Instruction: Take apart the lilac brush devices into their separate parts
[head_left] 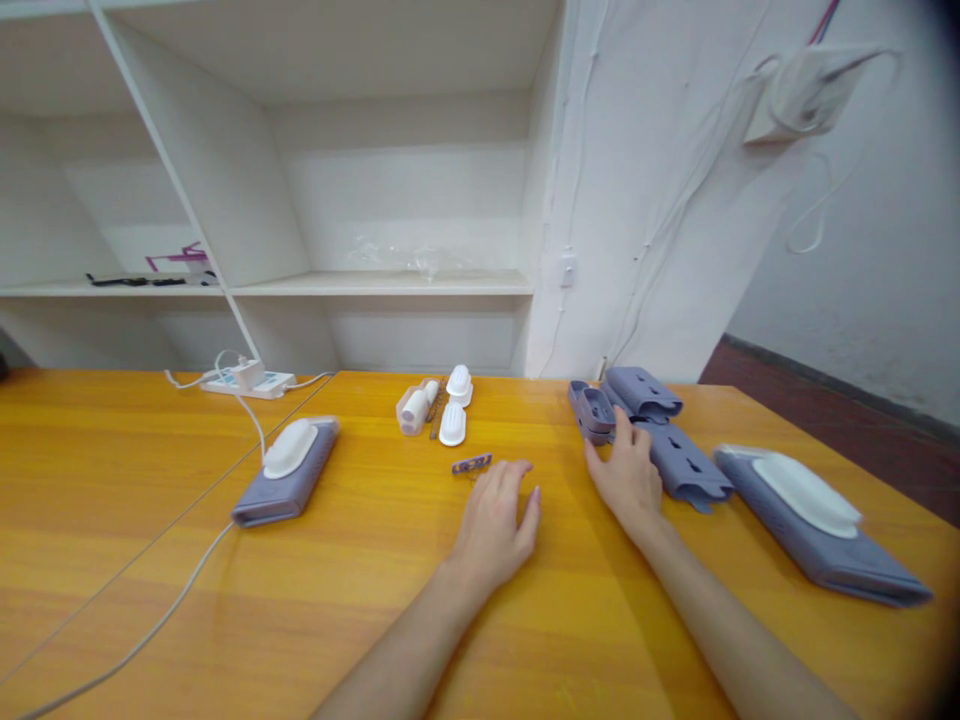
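Note:
My left hand (496, 515) lies flat on the orange wooden table (150, 560), fingers stretched out, holding nothing. Its fingertips are just short of a small purple clip-like part (471, 464). My right hand (626, 470) rests further right, fingers spread, its fingertips touching a pile of grey-purple plastic shells (645, 420). One long shell (686, 465) lies right beside the hand. Beyond the left hand lie white oval caps (454, 423) and a small clear container (414, 408).
A purple device with a white pad (289, 468) sits at the left, a white cable running off it. A similar larger device (817, 520) lies at the right edge. A power strip (247, 380) is at the back. White shelves (375, 283) stand behind the table.

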